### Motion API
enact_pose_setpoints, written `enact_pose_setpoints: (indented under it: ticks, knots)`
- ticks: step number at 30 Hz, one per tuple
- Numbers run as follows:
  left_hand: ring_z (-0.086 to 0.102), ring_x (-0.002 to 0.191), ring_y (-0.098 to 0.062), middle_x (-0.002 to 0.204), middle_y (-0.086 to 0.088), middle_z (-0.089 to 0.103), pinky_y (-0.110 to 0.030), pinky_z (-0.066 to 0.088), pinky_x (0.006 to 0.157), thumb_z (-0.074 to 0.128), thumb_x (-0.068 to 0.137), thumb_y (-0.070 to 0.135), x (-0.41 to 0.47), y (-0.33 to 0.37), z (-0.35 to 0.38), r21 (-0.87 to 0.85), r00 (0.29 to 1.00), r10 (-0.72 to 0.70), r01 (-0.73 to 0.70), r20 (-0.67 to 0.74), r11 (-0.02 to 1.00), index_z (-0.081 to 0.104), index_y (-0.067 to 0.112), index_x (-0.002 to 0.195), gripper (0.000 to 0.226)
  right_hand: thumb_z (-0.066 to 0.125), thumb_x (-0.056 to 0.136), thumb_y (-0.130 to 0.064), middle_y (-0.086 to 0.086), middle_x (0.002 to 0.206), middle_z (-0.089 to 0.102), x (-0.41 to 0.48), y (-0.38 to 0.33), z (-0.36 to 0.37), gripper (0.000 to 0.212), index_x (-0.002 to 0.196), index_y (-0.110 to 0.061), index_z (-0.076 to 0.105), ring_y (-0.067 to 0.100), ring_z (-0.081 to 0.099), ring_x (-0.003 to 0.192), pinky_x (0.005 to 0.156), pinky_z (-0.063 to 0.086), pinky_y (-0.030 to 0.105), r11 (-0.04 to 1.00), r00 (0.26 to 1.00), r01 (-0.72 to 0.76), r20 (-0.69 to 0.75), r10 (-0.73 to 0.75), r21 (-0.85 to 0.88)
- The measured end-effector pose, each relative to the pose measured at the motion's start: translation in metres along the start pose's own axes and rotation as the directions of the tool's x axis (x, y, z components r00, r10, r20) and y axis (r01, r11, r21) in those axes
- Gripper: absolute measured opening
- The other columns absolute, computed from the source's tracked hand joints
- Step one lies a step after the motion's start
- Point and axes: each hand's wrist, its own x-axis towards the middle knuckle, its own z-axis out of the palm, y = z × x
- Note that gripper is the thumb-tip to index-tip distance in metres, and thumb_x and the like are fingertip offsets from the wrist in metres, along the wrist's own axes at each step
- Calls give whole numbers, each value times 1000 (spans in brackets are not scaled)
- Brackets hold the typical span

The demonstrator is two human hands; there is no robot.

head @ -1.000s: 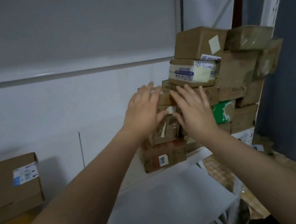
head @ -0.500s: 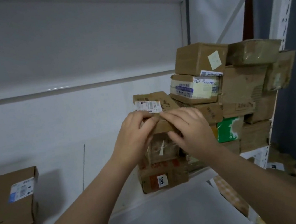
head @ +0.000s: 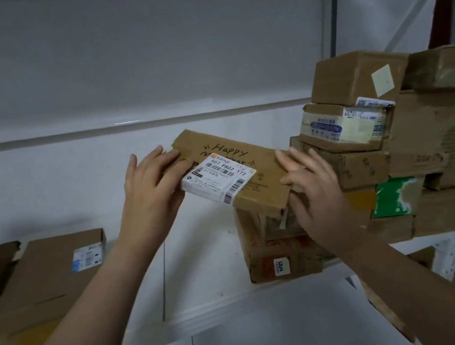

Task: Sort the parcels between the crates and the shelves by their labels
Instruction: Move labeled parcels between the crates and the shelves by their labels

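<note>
Lifting the flat parcel [head: 264, 164] off the stack [head: 283, 254] at the shelf's [head: 209, 261] right end, the left hand [head: 151, 194] grips its left edge; the right hand [head: 322, 200], fingers straight, seems only to steady it; its label [head: 218, 180] now faces up for sorting.

The shelf [head: 203, 262] is open between the left box [head: 47, 283] and the stack [head: 363, 160], with free room up the wall. The stack blocks the right end, several boxes high. A tilted flat parcel [head: 265, 164] juts over the gap, with the left hand [head: 151, 194] and right hand [head: 319, 198] at its ends.
</note>
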Motion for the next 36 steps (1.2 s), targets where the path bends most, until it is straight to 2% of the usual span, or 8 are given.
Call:
enact_pose_setpoints:
  ticks: [6,13,17,19,22,29,33,36]
  knots:
    - [51,108,-46,111,-29,54,-45,44,93,63,80,-4,-26,-23,-29,-78,993,-20,10,-119,997,53,13,118,42,61,82,11,22,124,57,12,-27,31,38,108,-14,50,26,47,117,105,32,27,982,980,-116,-146,137,146]
    - [48,111,-29,115,-25,53,-32,40,100,66,76,-16,-56,-48,-60,-119,995,-78,70,-65,990,49,10,121,55,62,84,13,5,129,52,22,-57,57,36,117,-1,56,19,51,124,105,43,39,901,960,-226,-73,271,371]
    - [49,107,8,117,25,49,-12,47,82,67,85,11,-66,-55,-78,-380,912,-410,377,-4,845,40,47,125,60,55,94,-3,-5,120,60,30,-80,69,36,126,-18,54,4,57,112,94,46,19,731,885,-429,86,458,531]
    - [54,102,7,110,31,52,-12,47,82,65,83,32,-70,-59,-84,-447,854,-518,482,47,754,37,55,121,53,54,96,-8,-13,111,61,30,-89,75,37,122,-35,52,-8,59,100,81,47,9,638,836,-517,177,519,571]
    - [58,103,-15,110,3,58,-34,51,88,62,83,36,-77,-68,-89,-485,773,-623,592,117,643,40,41,129,51,54,97,-15,-9,100,62,27,-98,88,33,129,-20,55,-11,59,84,69,48,8,524,747,-639,290,598,564]
    - [54,87,12,103,21,55,4,36,65,62,90,26,-91,-95,-101,-345,715,-678,688,171,638,47,25,134,46,58,94,-23,-7,97,67,18,-124,106,30,123,-24,59,5,64,90,74,52,15,415,702,-686,393,594,597]
    - [53,110,-11,127,-1,52,-9,41,87,55,95,17,-80,-117,-115,-147,770,-582,627,259,765,52,16,131,36,64,90,-23,-9,102,69,27,-144,111,24,106,-39,57,7,66,96,78,53,19,404,776,-602,385,499,689]
    - [47,124,-17,137,-3,48,-33,41,105,48,98,15,-81,-119,-134,-91,802,-561,586,206,805,54,18,129,32,67,84,-20,-22,98,65,44,-170,121,27,102,-38,56,1,63,92,78,48,14,578,868,-466,218,447,670]
